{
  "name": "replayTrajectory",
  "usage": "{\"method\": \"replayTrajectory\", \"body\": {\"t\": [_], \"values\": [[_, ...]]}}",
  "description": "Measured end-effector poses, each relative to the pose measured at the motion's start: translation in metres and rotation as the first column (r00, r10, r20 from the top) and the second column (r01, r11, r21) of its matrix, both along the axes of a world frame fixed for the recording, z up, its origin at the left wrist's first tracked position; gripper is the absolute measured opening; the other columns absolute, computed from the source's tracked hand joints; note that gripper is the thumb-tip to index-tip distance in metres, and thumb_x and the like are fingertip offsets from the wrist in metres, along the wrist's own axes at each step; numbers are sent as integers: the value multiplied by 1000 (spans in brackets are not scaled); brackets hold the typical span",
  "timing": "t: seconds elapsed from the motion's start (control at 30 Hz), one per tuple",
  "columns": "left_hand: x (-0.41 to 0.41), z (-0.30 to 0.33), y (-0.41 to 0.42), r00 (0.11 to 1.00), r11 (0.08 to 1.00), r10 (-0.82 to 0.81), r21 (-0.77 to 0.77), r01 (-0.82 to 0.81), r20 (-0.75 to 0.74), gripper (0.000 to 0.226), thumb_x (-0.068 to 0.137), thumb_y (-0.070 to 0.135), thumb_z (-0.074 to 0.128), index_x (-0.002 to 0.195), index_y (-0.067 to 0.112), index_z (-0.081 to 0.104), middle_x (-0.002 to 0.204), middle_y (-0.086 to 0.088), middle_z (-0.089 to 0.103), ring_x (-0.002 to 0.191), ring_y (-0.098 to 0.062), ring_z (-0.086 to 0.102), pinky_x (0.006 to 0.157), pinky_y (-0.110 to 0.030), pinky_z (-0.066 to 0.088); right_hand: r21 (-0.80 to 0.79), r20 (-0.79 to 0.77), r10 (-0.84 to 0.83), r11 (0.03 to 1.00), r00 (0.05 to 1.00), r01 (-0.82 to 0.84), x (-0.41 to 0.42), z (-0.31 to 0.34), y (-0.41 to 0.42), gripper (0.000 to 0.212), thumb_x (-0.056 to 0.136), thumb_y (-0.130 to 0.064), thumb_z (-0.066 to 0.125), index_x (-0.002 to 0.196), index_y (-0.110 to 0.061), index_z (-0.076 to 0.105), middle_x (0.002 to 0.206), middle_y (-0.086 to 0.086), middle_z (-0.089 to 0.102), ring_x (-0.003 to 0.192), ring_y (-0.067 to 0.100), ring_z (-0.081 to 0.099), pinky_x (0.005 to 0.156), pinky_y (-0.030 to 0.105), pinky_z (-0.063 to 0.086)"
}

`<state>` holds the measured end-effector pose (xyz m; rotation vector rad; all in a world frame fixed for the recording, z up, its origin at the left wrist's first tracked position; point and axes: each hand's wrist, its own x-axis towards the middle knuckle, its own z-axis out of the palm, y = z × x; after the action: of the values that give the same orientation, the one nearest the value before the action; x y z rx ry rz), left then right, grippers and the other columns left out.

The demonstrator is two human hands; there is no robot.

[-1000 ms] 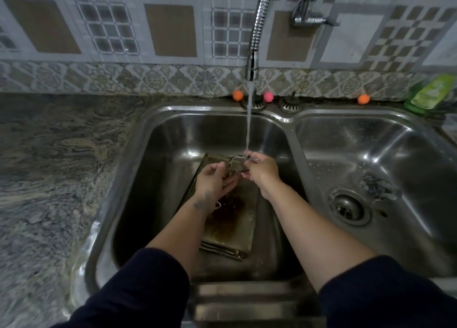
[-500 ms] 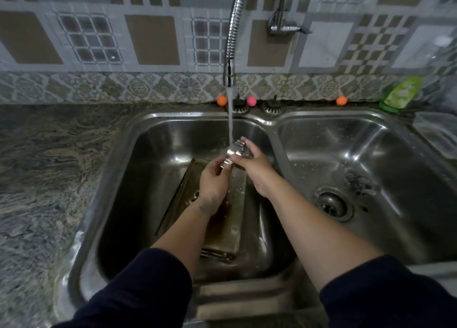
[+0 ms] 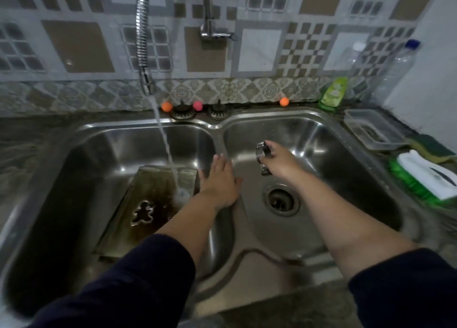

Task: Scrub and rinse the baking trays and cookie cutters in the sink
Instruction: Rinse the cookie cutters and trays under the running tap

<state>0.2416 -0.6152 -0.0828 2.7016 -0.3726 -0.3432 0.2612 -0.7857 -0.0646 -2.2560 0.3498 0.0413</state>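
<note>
Gripping cookie cutter (image 3: pixel 262 157), right hand (image 3: pixel 278 160).

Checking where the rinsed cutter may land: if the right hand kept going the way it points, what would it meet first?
Probably the back wall of the right steel sink basin; the right hand, gripping a small metal cookie cutter, points there with nothing between, though depth is unclear.

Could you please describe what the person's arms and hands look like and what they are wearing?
Both arms wear dark navy sleeves pushed up above the elbows, leaving the forearms bare. The left hand and right hand are bare: no gloves or watch visible.
</note>
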Motion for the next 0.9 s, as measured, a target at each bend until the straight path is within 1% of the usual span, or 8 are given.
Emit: {"method": "replayTrajectory", "body": {"t": [0.07, 0.13, 0.2, 0.3, 0.47, 0.57, 0.73, 0.9], "values": [[-4, -4, -12, 999, 994, 24, 108, -20, -29, 71, 101, 46, 28, 153, 13, -8, 160, -3, -21, 146, -18, -20, 117, -58, -3, -47, -38, -9, 999, 999, 7, -13, -9, -28, 42, 91, -22, 58, 132, -18, 52, 122, 0, 58, 111, 27, 60, 87, 36, 53], [-9, -8, -21, 998, 979, 60, 193, -60, 2, 77, 100, 51, 25, 150, 10, -16, 157, -6, -27, 145, -21, -24, 116, -59, -4, -127, -71, -49, 991, 996, 40, -23, -24, -56, 43, 94, -20, 56, 136, -19, 49, 135, 0, 54, 116, 25, 56, 91, 33, 49], [-14, -11, -28, 992, 969, 101, 220, -114, 72, 82, 97, 58, 23, 150, 9, -15, 158, -7, -26, 145, -22, -24, 117, -58, -4, -180, -97, -93, 981, 991, 74, -29, -40, -82, 50, 95, -19, 54, 143, -25, 43, 143, 0, 48, 121, 26, 54, 92, 30, 46], [-13, -14, -31, 985, 960, 127, 237, -152, 117, 86, 94, 63, 22, 151, 9, -14, 158, -7, -24, 146, -22, -22, 118, -56, -4, -250, -112, -144, 962, 983, 113, -30, -60, -116, 50, 93, -19, 54, 142, -25, 44, 139, 9, 52, 124, 31, 51, 100, 32, 42], [-10, -20, -31, 978, 953, 155, 239, -185, 137, 89, 92, 65, 26, 152, 11, -10, 159, -3, -23, 146, -18, -22, 118, -56, -4, -294, -178, -255, 935, 950, 196, -20, -84, -159, 49, 93, -19, 52, 141, -22, 43, 136, 18, 49, 124, 34, 49, 103, 38, 42], [-7, -20, -32, 975, 945, 162, 260, -198, 151, 90, 91, 66, 26, 152, 12, -10, 159, -2, -23, 146, -18, -22, 117, -56, -6, -279, -179, -250, 941, 952, 194, -10, -91, -171, 54, 90, -12, 55, 142, -24, 43, 139, 16, 47, 125, 34, 47, 105, 40, 41], [-6, -21, -31, 969, 930, 166, 298, -216, 183, 90, 90, 67, 23, 152, 11, -10, 159, -2, -23, 146, -18, -21, 116, -56, -6, -264, -147, -256, 941, 956, 211, -2, -104, -170, 52, 91, -8, 52, 140, -24, 45, 136, 15, 49, 123, 33, 48, 100, 35, 41], [-6, -21, -32, 966, 925, 157, 312, -216, 205, 89, 90, 66, 23, 152, 11, -10, 159, -3, -22, 146, -18, -20, 117, -55, -5, -290, -145, -263, 933, 954, 213, -8, -110, -170, 55, 92, -7, 50, 142, -28, 42, 137, 17, 45, 123, 34, 46, 98, 39, 42]]}}
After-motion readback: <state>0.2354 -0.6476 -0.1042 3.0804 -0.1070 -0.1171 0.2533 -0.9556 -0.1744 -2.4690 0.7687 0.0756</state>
